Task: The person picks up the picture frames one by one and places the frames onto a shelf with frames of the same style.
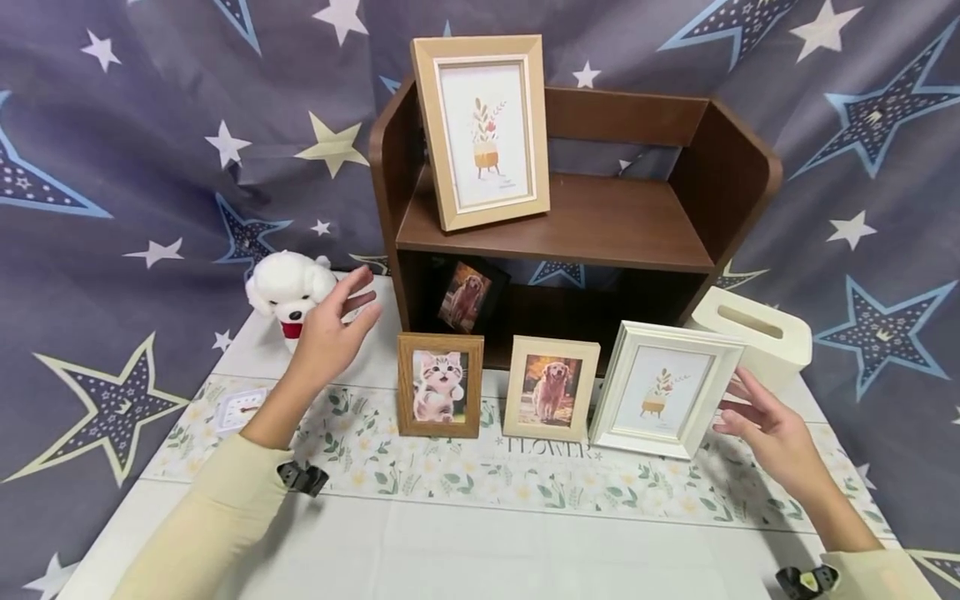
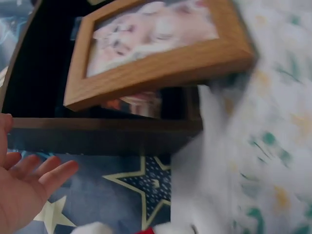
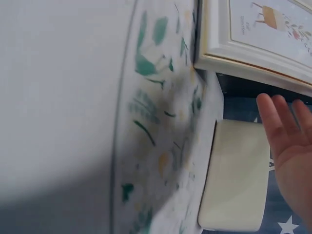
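Nearest the head camera: cream fabric sleeve [image 1: 210, 508] on the left arm, small black strapped device [image 1: 302, 477] at its cuff.

Left hand [image 1: 330, 329]: fingers extended, parted, slightly bent; holding nothing. Partly overlaps white plush dog with red neck patch [image 1: 288, 287] in head view; lies near left wall of dark brown two-tier wooden shelf [image 1: 622, 215].

Right hand [image 1: 776, 437]: fingers loosely extended, thumb apart; nothing gripped. Just beside right edge of white moulded rectangular frame with potted-plant print [image 1: 663, 390]; contact cannot be told. That frame stands tilted on the white floral runner [image 1: 525, 483], before the shelf's right end; off-white rounded tissue box [image 1: 791, 337] behind.

Row leftward: pale wooden frame with golden-dog photo [image 1: 552, 387], brown wooden frame with kitten photo [image 1: 439, 385]. Upper tier, left: larger tan frame with plant print [image 1: 487, 133]. Lower tier, left: black frame with dog photo [image 1: 465, 297].
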Available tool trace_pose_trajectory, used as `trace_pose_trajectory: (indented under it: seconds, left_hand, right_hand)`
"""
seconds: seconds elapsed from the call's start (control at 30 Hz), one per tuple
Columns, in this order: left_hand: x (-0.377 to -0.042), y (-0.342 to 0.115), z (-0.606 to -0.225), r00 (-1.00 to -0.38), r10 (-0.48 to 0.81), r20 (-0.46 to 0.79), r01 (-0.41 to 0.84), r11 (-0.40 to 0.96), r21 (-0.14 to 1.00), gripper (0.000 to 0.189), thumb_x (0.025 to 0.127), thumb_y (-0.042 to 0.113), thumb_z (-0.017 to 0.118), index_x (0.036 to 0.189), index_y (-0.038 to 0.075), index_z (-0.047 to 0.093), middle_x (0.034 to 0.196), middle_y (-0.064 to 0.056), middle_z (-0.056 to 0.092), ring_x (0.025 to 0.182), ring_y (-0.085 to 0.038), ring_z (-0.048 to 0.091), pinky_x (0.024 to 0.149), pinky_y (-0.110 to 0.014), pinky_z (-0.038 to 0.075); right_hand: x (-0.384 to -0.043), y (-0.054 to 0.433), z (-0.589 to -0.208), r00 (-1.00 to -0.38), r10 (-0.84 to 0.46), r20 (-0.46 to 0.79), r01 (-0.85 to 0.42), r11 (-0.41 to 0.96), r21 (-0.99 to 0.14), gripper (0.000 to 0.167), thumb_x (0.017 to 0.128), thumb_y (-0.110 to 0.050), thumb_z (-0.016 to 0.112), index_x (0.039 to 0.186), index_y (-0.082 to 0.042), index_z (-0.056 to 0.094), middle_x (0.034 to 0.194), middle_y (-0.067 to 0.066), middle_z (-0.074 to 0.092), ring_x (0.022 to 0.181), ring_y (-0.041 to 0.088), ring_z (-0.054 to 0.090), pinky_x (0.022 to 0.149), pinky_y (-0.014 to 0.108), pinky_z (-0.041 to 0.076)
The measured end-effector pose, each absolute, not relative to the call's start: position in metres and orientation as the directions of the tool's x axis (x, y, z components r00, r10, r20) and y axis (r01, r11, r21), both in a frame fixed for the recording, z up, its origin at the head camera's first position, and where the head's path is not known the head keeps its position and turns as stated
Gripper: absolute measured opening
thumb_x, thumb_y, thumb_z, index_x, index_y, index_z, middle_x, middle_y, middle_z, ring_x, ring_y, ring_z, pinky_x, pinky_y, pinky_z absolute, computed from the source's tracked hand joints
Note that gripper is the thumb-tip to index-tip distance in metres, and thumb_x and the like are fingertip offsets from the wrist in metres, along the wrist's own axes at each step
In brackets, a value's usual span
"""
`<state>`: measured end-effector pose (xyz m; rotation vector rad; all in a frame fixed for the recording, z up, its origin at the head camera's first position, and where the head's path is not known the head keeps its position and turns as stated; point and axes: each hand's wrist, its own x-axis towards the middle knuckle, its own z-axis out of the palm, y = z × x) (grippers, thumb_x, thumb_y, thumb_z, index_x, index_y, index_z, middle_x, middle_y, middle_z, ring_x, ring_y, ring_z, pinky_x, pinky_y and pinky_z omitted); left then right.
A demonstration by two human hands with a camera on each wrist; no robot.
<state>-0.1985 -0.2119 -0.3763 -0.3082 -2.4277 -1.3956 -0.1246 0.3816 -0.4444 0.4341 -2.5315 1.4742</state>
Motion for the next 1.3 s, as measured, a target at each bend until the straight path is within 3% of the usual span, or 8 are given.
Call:
trace_pose_trajectory:
  seconds: [0.1, 0.2, 0.47, 0.7, 0.93, 1.3]
  left_hand:
    - [-0.209, -0.207, -0.368, -0.918, -0.022, 0.397, 0.352, 0.416, 0.838, 0.056, 0.102, 0.019, 0.062, 0.155, 0.01, 0.044, 0.151, -0.013, 0.055, 0.13, -0.035, 0.061, 0.094, -0.01, 0.05]
    - [-0.218, -0.202, -0.361, -0.904, -0.065, 0.422, 0.377, 0.341, 0.861, 0.056, 0.101, 0.016, 0.062, 0.153, 0.01, 0.046, 0.15, -0.014, 0.055, 0.13, -0.036, 0.06, 0.092, -0.007, 0.049]
    - [-0.231, -0.186, -0.339, -0.877, -0.082, 0.473, 0.436, 0.279, 0.856, 0.058, 0.099, 0.017, 0.066, 0.154, 0.013, 0.047, 0.149, -0.009, 0.058, 0.128, -0.03, 0.063, 0.093, -0.011, 0.052]
    - [-0.242, -0.175, -0.328, -0.846, -0.108, 0.522, 0.455, 0.363, 0.813, 0.057, 0.096, 0.022, 0.069, 0.151, 0.016, 0.052, 0.139, -0.012, 0.065, 0.113, -0.029, 0.069, 0.085, -0.012, 0.052]
    - [-0.245, -0.174, -0.322, -0.824, -0.16, 0.543, 0.42, 0.47, 0.776, 0.058, 0.096, 0.03, 0.07, 0.15, 0.03, 0.051, 0.132, -0.011, 0.07, 0.105, -0.028, 0.073, 0.09, -0.04, 0.059]
    - [-0.244, -0.166, -0.321, -0.809, -0.207, 0.55, 0.372, 0.546, 0.751, 0.051, 0.097, 0.03, 0.067, 0.147, 0.027, 0.055, 0.141, -0.002, 0.064, 0.109, -0.023, 0.072, 0.096, -0.039, 0.058]
  right_hand:
    - [-0.124, 0.378, -0.447, -0.945, -0.132, 0.299, -0.327, 0.394, -0.859, 0.075, 0.095, 0.012, 0.06, 0.16, -0.006, 0.029, 0.125, -0.03, 0.06, 0.103, -0.009, 0.067, 0.071, 0.019, 0.06]
    - [-0.123, 0.375, -0.452, -0.947, -0.097, 0.307, -0.322, 0.335, -0.886, 0.075, 0.093, 0.014, 0.061, 0.159, -0.005, 0.031, 0.123, -0.027, 0.064, 0.099, -0.007, 0.069, 0.068, 0.02, 0.06]
    - [-0.123, 0.368, -0.459, -0.959, -0.042, 0.279, -0.281, 0.233, -0.931, 0.08, 0.091, 0.015, 0.063, 0.16, -0.006, 0.029, 0.12, -0.024, 0.068, 0.094, -0.003, 0.072, 0.065, 0.026, 0.061]
    - [-0.126, 0.364, -0.463, -0.964, -0.016, 0.266, -0.266, 0.15, -0.952, 0.079, 0.09, 0.016, 0.063, 0.159, -0.007, 0.032, 0.118, -0.02, 0.071, 0.093, -0.002, 0.073, 0.065, 0.026, 0.061]
    - [-0.129, 0.363, -0.468, -0.966, 0.018, 0.258, -0.255, 0.109, -0.961, 0.078, 0.09, 0.017, 0.064, 0.158, -0.009, 0.037, 0.116, -0.016, 0.073, 0.092, 0.0, 0.074, 0.064, 0.027, 0.06]
    - [-0.127, 0.358, -0.467, -0.964, 0.075, 0.254, -0.251, 0.054, -0.967, 0.074, 0.088, 0.02, 0.063, 0.155, -0.007, 0.042, 0.109, -0.012, 0.074, 0.088, 0.001, 0.074, 0.061, 0.026, 0.06]
